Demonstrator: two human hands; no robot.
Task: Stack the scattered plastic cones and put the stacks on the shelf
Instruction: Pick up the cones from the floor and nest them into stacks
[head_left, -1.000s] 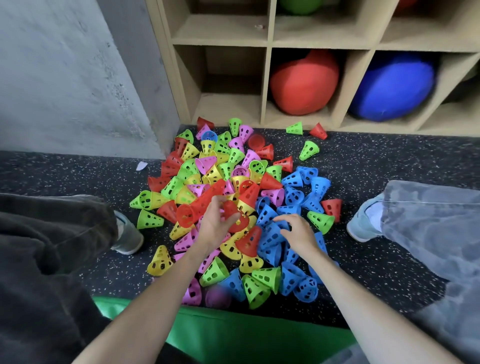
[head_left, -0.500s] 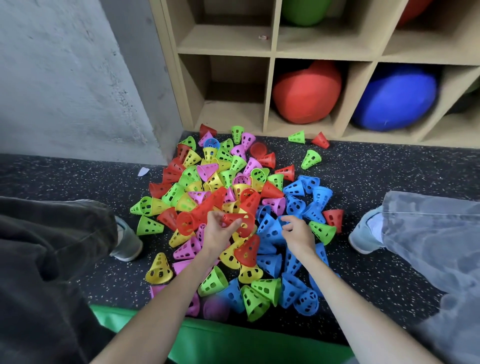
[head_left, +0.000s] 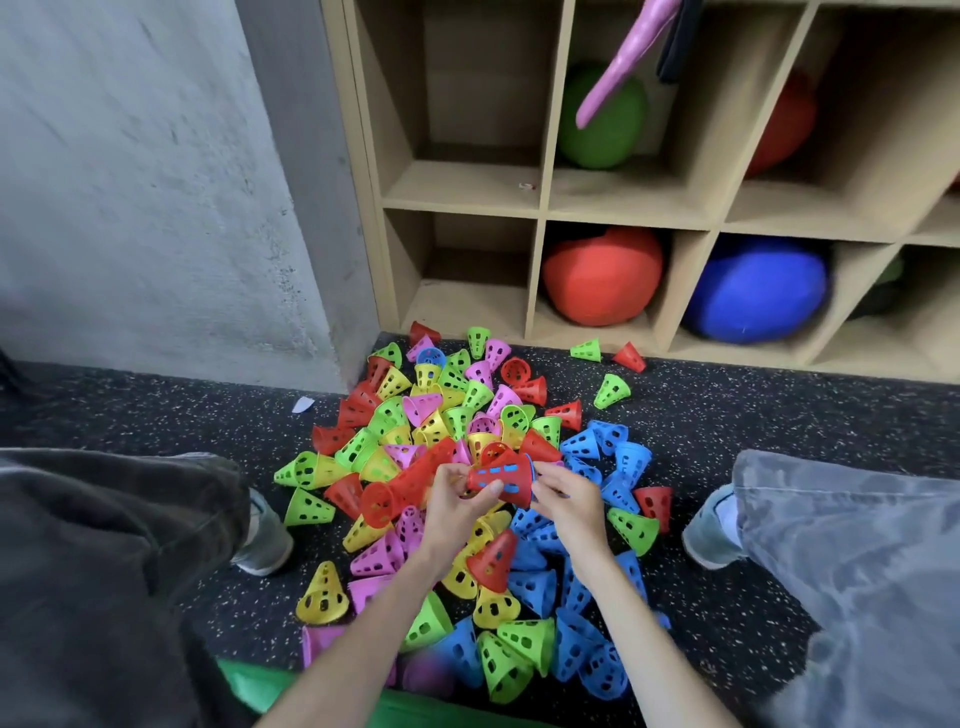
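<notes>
At the centre of the frame, just above the heap, the left hand pinches a red cone with thumb under it, and the right hand curls its fingers onto the cone's wide end; blue shows through its slots, so a blue cone probably sits nested inside, though how many are nested I cannot tell. The cones look light, thin-walled and perforated, stiff enough to hold shape yet likely to flex if squeezed hard, so the rim or the slotted wall is the sensible place to hold. A longer red stack lies on its side just left of the left hand. Around and below the hands the loose cones cover the speckled floor, many overlapping, so lower ones are hidden. At the upper right stands the shelf, its lower left compartment bare, others holding balls; its right side is cut off.
</notes>
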